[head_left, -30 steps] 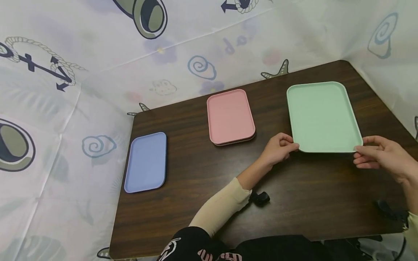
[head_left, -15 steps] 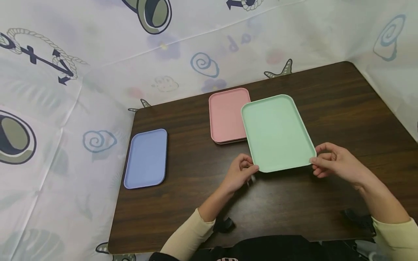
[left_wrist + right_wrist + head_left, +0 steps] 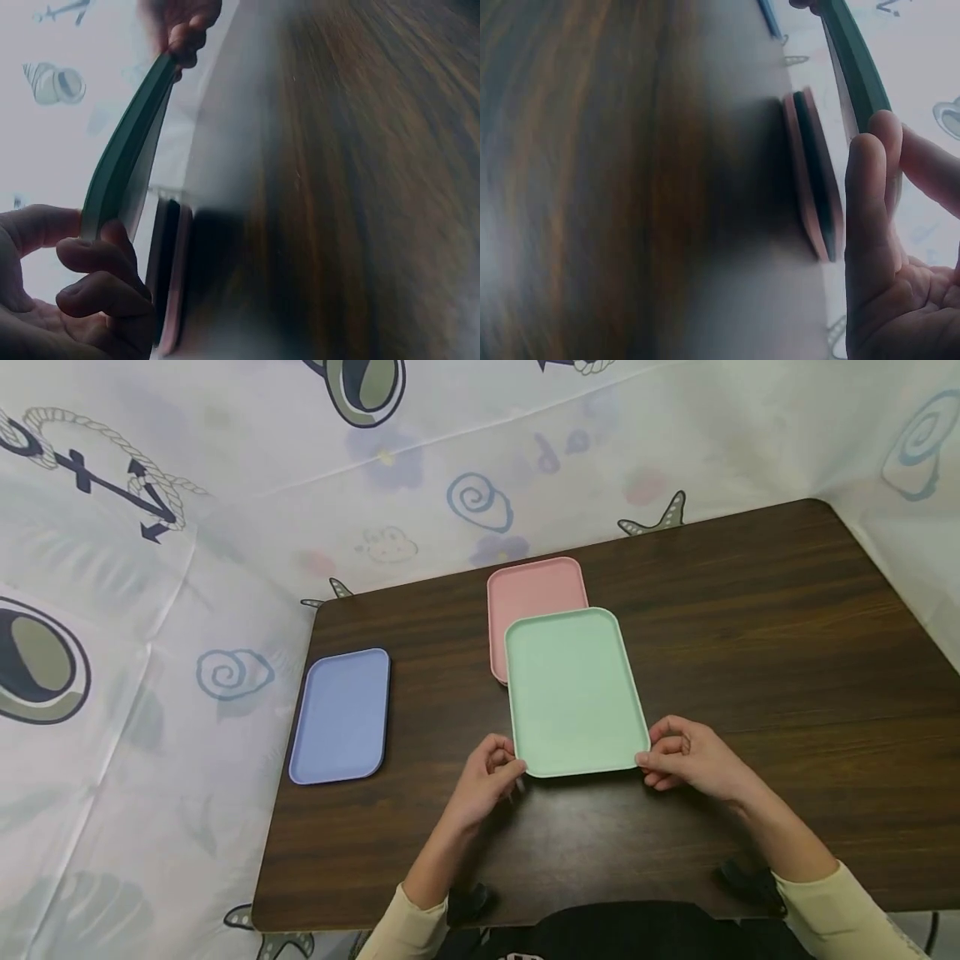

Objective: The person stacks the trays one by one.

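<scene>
A light green tray [image 3: 577, 693] is held above the table by both hands, overlapping part of the pink tray [image 3: 536, 589] behind it in the head view. My left hand [image 3: 483, 781] pinches its near left corner between thumb and fingers. At the near right corner, my right hand [image 3: 690, 760] pinches the rim in the same way. Both wrist views show the green tray [image 3: 124, 150] edge-on and raised off the table. Beneath it, the pink tray [image 3: 802, 180] lies in a small stack with a dark layer between pink ones.
A blue tray [image 3: 341, 717] lies at the left side of the dark wooden table [image 3: 765, 635]. Printed white cloth [image 3: 247, 560] hangs along the table's back and sides. A person's dark clothing [image 3: 630, 931] is at the near edge.
Both hands have carried the green tray from the right side of the table leftward and nearer, to in front of the pink stack. The grip on its corners stays the same.
</scene>
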Demonstrator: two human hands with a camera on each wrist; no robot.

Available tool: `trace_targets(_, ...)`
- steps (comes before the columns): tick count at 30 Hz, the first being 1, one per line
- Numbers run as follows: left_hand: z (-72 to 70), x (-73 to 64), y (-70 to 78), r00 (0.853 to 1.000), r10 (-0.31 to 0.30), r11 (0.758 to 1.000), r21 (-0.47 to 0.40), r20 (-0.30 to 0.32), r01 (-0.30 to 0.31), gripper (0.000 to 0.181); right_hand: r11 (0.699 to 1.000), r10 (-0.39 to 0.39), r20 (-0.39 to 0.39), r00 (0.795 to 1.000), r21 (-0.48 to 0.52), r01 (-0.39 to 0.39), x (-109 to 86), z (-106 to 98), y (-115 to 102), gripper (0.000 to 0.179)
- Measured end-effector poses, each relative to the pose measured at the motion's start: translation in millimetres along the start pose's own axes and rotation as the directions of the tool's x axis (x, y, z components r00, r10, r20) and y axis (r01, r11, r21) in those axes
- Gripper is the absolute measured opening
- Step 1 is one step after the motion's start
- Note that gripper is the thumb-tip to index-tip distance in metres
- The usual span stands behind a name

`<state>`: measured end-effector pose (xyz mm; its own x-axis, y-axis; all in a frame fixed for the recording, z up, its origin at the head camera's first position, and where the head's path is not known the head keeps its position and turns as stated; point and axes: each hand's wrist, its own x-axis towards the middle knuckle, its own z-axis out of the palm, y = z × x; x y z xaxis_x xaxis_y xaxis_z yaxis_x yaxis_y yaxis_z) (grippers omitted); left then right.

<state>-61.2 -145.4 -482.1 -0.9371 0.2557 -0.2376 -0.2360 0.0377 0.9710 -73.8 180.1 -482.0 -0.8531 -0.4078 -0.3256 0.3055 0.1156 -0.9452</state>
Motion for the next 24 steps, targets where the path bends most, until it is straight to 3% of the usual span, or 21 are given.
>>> trace_targets(10, -15.1, -9.2, -13.3, 0.997, -0.039, 0.999, -0.007, -0.064, 0.038, 0.016, 0.999, 0.003, 0.017, 1.000, 0.045, -0.004, 12.9, 18.1, 9.1, 0.043)
trace_targets(19, -19.2, -0.2, -18.5, 0.991, -0.026, 0.997, 0.065, -0.133, 0.035, 0.020, 1.000, 0.012, -0.020, 1.000, -0.007, -0.012, 24.4, 20.8, 7.0, 0.043)
trace_targets(24, -17.3, 5.1, -12.1, 0.980, -0.007, 0.992, 0.123, -0.196, 0.032, 0.031, 1.000, 0.013, -0.040, 0.999, -0.006, -0.013, 31.7, 21.2, 4.1, 0.041)
